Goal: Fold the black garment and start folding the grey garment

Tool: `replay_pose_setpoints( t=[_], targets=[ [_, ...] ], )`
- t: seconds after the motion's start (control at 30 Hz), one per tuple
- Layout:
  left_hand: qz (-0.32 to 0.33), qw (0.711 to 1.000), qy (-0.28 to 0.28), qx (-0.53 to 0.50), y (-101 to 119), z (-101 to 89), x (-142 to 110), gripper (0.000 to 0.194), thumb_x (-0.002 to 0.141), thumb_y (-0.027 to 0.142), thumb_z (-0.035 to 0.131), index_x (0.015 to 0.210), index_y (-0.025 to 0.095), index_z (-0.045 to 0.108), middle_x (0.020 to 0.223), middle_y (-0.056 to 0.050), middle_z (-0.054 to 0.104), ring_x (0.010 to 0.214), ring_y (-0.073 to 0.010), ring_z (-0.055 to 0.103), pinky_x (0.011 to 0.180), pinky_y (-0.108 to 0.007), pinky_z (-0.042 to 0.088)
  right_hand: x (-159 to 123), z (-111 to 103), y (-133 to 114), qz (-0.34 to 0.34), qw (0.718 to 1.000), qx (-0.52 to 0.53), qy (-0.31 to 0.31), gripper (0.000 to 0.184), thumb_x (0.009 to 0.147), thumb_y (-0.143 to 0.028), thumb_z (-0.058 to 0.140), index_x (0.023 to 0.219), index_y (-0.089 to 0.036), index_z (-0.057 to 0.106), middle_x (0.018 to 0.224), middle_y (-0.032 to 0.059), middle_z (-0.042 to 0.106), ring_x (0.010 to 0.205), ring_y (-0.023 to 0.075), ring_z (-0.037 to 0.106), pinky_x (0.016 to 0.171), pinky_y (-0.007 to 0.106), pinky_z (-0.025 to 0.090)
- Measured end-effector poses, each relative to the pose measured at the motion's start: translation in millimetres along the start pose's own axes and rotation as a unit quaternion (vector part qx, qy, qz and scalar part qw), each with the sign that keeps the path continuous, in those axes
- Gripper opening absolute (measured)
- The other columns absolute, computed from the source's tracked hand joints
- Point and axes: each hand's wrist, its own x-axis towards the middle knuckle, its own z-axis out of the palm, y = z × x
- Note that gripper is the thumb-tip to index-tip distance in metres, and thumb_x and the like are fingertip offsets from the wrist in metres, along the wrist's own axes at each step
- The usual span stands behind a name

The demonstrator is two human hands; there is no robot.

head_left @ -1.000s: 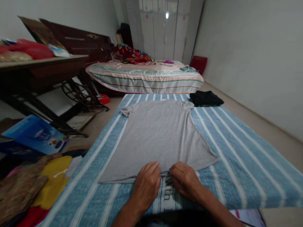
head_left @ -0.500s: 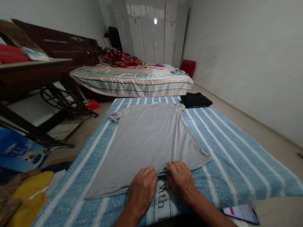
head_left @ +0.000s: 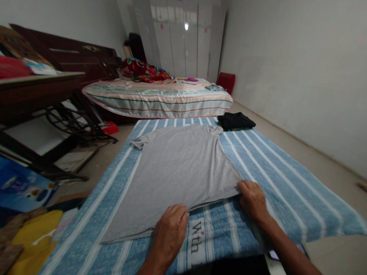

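Observation:
A grey T-shirt lies flat, collar away from me, on a blue-and-white striped sheet. My left hand rests on the middle of the shirt's near hem, fingers curled down over the edge. My right hand sits at the hem's right corner, fingers bent onto the cloth. The hem between the two hands is drawn fairly straight.
A folded black garment lies at the sheet's far right corner. A striped mattress with colourful cloth stands beyond. A dark sewing table and a pile of yellow and blue things are on the left. A phone's edge shows under my right forearm.
My right hand has slid right along the hem from beside the left hand to the shirt's right corner. The left hand has stayed at the hem's middle.

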Motion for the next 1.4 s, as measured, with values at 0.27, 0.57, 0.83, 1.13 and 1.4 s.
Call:
replay_pose_setpoints(
  t=[0.27, 0.57, 0.83, 1.13, 1.4],
  targets=[
    [0.049, 0.998, 0.024, 0.044, -3.5, 6.9, -2.6, 0.023, 0.087, 0.018, 0.041, 0.079, 0.020, 0.063, 0.082, -0.005, 0.068, 0.076, -0.0176, 0.064, 0.071, -0.029, 0.054, -13.6, 1.1, 42.8, 0.028, 0.999, -0.025, 0.020, 0.026, 0.077, -0.006, 0.044, 0.091, -0.017, 0.063, 0.091, 0.0091, 0.064, 0.082, 0.0209, 0.057, 0.071, 0.031, 0.043],
    [0.149, 0.984, 0.069, 0.065, -8.5, 11.1, -13.6, 0.024, 0.087, 0.014, 0.040, 0.085, 0.020, 0.063, 0.088, -0.005, 0.069, 0.082, -0.0177, 0.065, 0.075, -0.031, 0.056, -32.7, -27.9, 58.2, -0.031, 0.998, -0.033, 0.031, 0.028, 0.081, -0.008, 0.042, 0.091, -0.019, 0.066, 0.089, 0.0077, 0.068, 0.077, 0.0187, 0.061, 0.072, 0.030, 0.047],
    [0.186, 0.977, 0.074, 0.078, -18.5, 19.4, -20.8, 0.027, 0.085, 0.011, 0.036, 0.080, 0.020, 0.061, 0.088, -0.007, 0.068, 0.085, -0.0178, 0.064, 0.080, -0.031, 0.054, -48.2, -23.6, 53.1, -0.063, 0.997, -0.039, 0.005, 0.032, 0.080, -0.004, 0.040, 0.092, -0.018, 0.065, 0.085, 0.0071, 0.067, 0.074, 0.0187, 0.060, 0.069, 0.029, 0.048],
    [0.182, 0.967, 0.152, 0.091, -29.9, 45.9, -32.9, 0.032, 0.085, 0.009, 0.032, 0.077, 0.021, 0.060, 0.083, -0.007, 0.068, 0.080, -0.0170, 0.064, 0.077, -0.031, 0.054, -60.7, -19.9, 63.4, -0.100, 0.993, -0.049, 0.030, 0.034, 0.078, -0.006, 0.042, 0.097, -0.022, 0.065, 0.088, 0.0057, 0.069, 0.076, 0.0187, 0.062, 0.071, 0.030, 0.048],
    [0.208, 0.965, 0.123, 0.099, -26.6, 35.5, -33.3, 0.030, 0.085, 0.006, 0.034, 0.076, 0.020, 0.059, 0.086, -0.003, 0.068, 0.082, -0.0136, 0.062, 0.080, -0.026, 0.051, -69.9, -12.5, 77.2, -0.159, 0.985, -0.059, 0.034, 0.034, 0.076, -0.010, 0.044, 0.096, -0.022, 0.069, 0.086, 0.0029, 0.070, 0.074, 0.0161, 0.063, 0.072, 0.025, 0.047]
  ],
)
